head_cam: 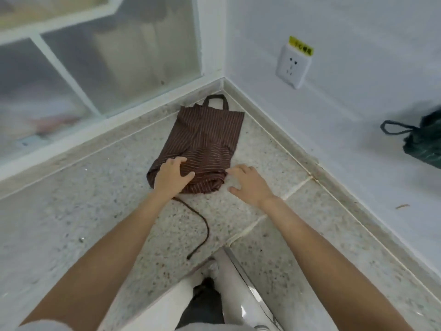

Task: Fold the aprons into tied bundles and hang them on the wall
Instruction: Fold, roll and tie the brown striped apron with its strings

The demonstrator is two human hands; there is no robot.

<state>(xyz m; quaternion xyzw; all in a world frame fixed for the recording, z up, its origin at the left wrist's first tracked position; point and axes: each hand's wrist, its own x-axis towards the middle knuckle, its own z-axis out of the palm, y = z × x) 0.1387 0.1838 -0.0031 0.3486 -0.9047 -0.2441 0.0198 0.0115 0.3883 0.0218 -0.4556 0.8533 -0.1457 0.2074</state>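
A brown striped apron (202, 144) lies part-rolled on the table (95, 211), left hand (172, 176) spread on the roll, right hand (249, 183) spread beside it; released unevenly, the roll could unwind.

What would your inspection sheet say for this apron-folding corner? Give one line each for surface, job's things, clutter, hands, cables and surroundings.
Surface: speckled stone counter, in a corner.
Job's things: brown striped apron part-folded, loop towards the corner; its tie string trails loose.
Clutter: nothing seen.
Hands: left hand presses the apron's near edge; right hand is open, beside it.
Cables: nothing seen.
Surroundings: wall socket, frosted window, dark green bundle on the wall.
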